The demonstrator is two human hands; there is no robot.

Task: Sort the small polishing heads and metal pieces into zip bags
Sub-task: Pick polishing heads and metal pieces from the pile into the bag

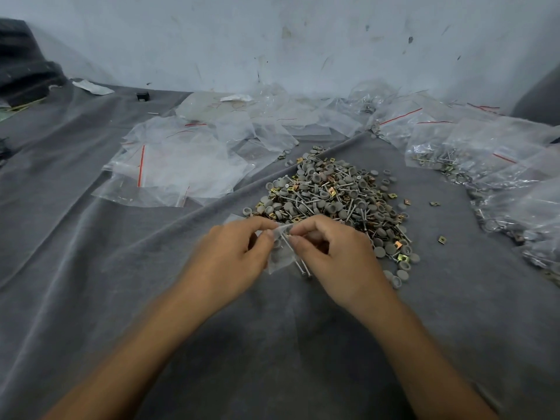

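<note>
A heap point(333, 195) of small grey polishing heads, metal pins and brass-coloured square pieces lies on the grey cloth point(91, 268), just beyond my hands. My left hand point(233, 256) and my right hand point(336, 256) both pinch the top edge of a small clear zip bag point(280, 253) held between them. Inside the bag are a few metal pins, whose heads point(304, 271) stick out near its lower end. Both hands hover low over the cloth at the heap's near edge.
Empty zip bags with red strips point(169, 168) lie spread at the left and back. Filled bags point(485, 165) pile up along the right side. A few loose brass pieces point(441, 239) lie right of the heap. A pale wall point(272, 40) stands behind.
</note>
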